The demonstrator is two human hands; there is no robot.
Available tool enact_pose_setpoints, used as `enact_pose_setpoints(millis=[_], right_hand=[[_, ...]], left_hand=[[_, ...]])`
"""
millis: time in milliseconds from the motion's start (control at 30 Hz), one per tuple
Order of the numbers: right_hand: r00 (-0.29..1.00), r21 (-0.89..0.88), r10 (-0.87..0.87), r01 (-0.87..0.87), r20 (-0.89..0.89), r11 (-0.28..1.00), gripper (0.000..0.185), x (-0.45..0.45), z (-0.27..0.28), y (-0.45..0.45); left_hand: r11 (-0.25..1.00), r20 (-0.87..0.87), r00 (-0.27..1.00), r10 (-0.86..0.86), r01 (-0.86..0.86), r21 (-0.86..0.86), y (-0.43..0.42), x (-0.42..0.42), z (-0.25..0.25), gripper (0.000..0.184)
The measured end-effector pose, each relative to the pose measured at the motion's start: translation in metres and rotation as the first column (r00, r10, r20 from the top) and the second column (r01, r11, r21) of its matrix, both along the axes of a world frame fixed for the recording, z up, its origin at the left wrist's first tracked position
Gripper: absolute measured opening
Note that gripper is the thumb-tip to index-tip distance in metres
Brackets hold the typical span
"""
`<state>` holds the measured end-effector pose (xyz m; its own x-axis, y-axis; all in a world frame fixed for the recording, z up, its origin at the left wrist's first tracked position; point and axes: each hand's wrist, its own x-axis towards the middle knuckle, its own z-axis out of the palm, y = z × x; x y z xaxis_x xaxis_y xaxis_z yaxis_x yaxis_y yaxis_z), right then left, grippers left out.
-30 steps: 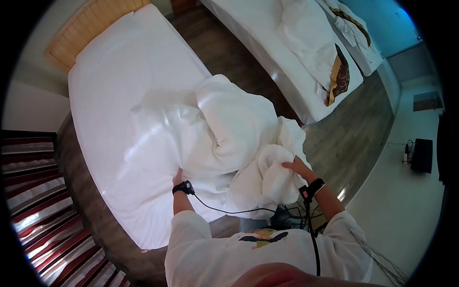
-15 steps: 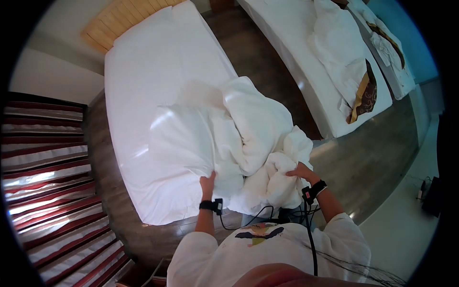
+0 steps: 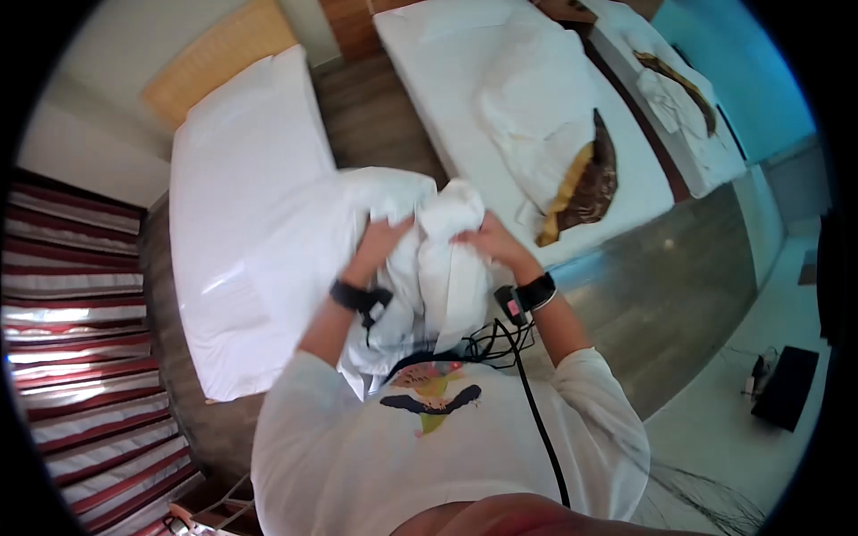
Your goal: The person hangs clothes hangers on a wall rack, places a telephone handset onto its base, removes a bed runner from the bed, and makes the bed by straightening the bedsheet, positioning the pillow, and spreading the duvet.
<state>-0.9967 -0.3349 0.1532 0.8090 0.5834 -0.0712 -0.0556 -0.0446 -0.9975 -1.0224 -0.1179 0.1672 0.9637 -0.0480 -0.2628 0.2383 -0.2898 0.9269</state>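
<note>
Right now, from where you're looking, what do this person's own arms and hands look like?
The left hand and right hand wear no gloves. Each wrist has a black strap carrying a small dark box; the right one bears a reddish mark. Black cables run near the right wrist. Loose white sleeves leave the forearms bare.

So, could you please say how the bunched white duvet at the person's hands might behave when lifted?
The duvet will probably be floppy, since it crumples into folds between the left hand and right hand. Its plump bulges suggest it may be light for its size. Its loose part reaching toward the shirt may sag or trail.
</note>
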Motion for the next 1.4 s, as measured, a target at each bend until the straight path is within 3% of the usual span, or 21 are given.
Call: enact_pose_setpoints(millis=[67,133,200,267,300,333,400,433,467,533,567,600,667,700,767,800,867,967,1167,1267,1400], right_hand=[[0.975,0.066,-0.149,0.140,0.167,0.988,0.023,0.008,0.057,-0.034],[0.893,0.079,-0.277,0.266,0.355,0.961,0.022,0.004,0.123,-0.063],[0.772,0.141,-0.415,0.399,0.482,0.906,0.023,-0.007,0.170,-0.077],[0.671,0.227,-0.489,0.443,0.557,0.867,0.024,-0.014,0.183,-0.084],[0.639,0.171,-0.498,0.503,0.586,0.847,0.025,-0.016,0.183,-0.092],[0.558,0.259,-0.598,0.569,0.575,0.781,0.025,-0.005,0.174,-0.099],[0.579,0.191,-0.639,0.647,0.507,0.738,0.034,0.024,0.162,-0.121],[0.585,0.193,-0.635,0.641,0.504,0.743,0.034,0.044,0.151,-0.131],[0.535,0.138,-0.615,0.680,0.580,0.720,0.041,0.065,0.132,-0.141],[0.516,-0.084,-0.515,0.757,0.685,0.648,0.053,0.100,0.056,-0.180],[0.549,-0.240,-0.445,0.779,0.708,0.579,0.058,0.112,0.007,-0.201],[0.548,-0.312,-0.523,0.823,0.652,0.474,0.055,0.098,-0.012,-0.203],[0.686,-0.234,-0.621,0.720,0.380,0.653,0.050,0.043,-0.023,-0.200],[0.714,-0.383,-0.559,0.699,0.422,0.604,0.043,0.026,-0.047,-0.211],[0.781,-0.270,-0.625,0.605,0.018,0.749,0.030,-0.012,-0.126,-0.247],[0.806,-0.275,-0.592,0.573,0.016,0.772,0.030,-0.033,-0.135,-0.250],[0.686,-0.527,-0.644,0.429,-0.339,0.734,0.035,-0.064,-0.147,-0.254],[0.686,-0.472,-0.575,0.366,-0.446,0.802,0.034,-0.076,-0.152,-0.233],[0.751,-0.288,-0.472,0.376,-0.462,0.881,0.027,-0.047,-0.166,-0.127],[0.828,-0.368,-0.381,0.232,-0.411,0.901,0.026,-0.024,-0.190,-0.078],[0.835,-0.226,-0.196,0.090,-0.514,0.970,0.024,-0.051,-0.202,0.017]], left_hand=[[0.988,0.060,0.991,-0.120,0.125,-0.087,-0.028,0.043,0.056,0.032],[0.924,0.295,0.930,-0.221,0.296,-0.240,-0.063,0.060,0.128,0.033],[0.887,0.395,0.868,-0.301,0.407,-0.218,-0.080,0.077,0.171,0.031],[0.794,0.639,0.651,-0.410,0.599,-0.100,-0.088,0.078,0.200,0.034],[0.791,0.641,0.646,-0.415,0.604,-0.096,-0.092,0.085,0.197,0.034],[0.819,0.692,0.589,-0.417,0.574,0.005,-0.097,0.098,0.194,0.036],[0.837,0.739,0.521,-0.427,0.536,0.106,-0.110,0.129,0.184,0.039],[0.880,0.713,0.533,-0.456,0.393,0.268,-0.113,0.146,0.166,0.041],[0.875,0.684,0.551,-0.478,0.235,0.423,-0.111,0.164,0.145,0.044],[0.858,0.700,0.521,-0.488,0.137,0.496,-0.088,0.194,0.072,0.041],[0.894,0.613,0.657,-0.440,0.258,0.365,-0.069,0.181,0.058,0.038],[0.918,0.504,0.767,-0.396,0.340,0.204,-0.046,0.159,0.047,0.036],[0.951,0.466,0.835,-0.293,0.305,0.051,0.009,0.122,0.005,0.027],[0.973,0.443,0.882,-0.157,0.215,-0.083,0.032,0.089,0.003,0.024],[0.973,0.297,0.945,0.139,-0.073,-0.221,0.091,0.029,-0.035,0.019],[0.951,0.229,0.926,0.299,-0.269,-0.153,0.115,-0.007,-0.048,0.020],[0.787,0.079,0.783,0.617,-0.610,-0.090,0.171,-0.076,-0.108,0.023],[0.505,-0.112,0.505,0.856,-0.863,-0.029,0.213,-0.185,-0.129,0.024],[-0.026,-0.223,0.018,0.975,-0.980,-0.197,0.227,-0.339,-0.159,0.020],[0.004,-0.350,0.063,0.935,-0.986,-0.168,0.220,-0.369,-0.204,0.014],[0.042,-0.421,0.118,0.899,-0.982,-0.187,0.218,-0.389,-0.207,0.018]])
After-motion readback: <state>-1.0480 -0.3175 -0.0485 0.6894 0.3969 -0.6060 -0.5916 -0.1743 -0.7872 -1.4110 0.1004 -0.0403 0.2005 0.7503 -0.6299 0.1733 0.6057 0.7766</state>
